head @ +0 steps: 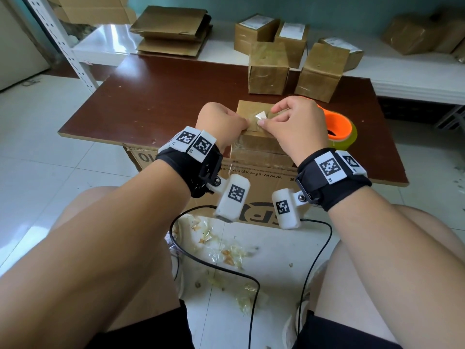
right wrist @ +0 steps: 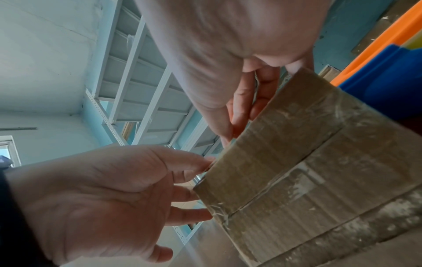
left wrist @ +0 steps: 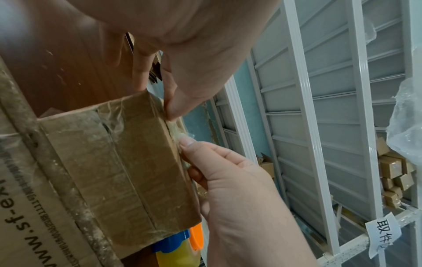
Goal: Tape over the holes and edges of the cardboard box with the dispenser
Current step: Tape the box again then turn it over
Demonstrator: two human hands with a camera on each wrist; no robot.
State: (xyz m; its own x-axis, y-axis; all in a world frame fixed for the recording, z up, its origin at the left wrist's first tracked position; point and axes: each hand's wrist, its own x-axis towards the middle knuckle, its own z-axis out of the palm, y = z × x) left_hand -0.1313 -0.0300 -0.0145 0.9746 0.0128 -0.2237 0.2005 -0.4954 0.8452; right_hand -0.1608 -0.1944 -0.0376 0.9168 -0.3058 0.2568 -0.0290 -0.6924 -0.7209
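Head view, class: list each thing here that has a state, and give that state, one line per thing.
cardboard box: closed, partly taped, on the table edge.
tape dispenser: set down right of the box, untouched.
left hand: pinching tape at the box top.
right hand: pinching tape at the box top.
finished boxes: sealed, standing behind.

Taped small boxes (head: 268, 69) are grouped at the brown tabletop's (head: 161, 96) far side; flattened cartons (head: 171, 31) are stacked beyond. Tape scraps (head: 226, 253) and black cables (head: 214, 265) are scattered on the tiled floor (head: 37, 147).
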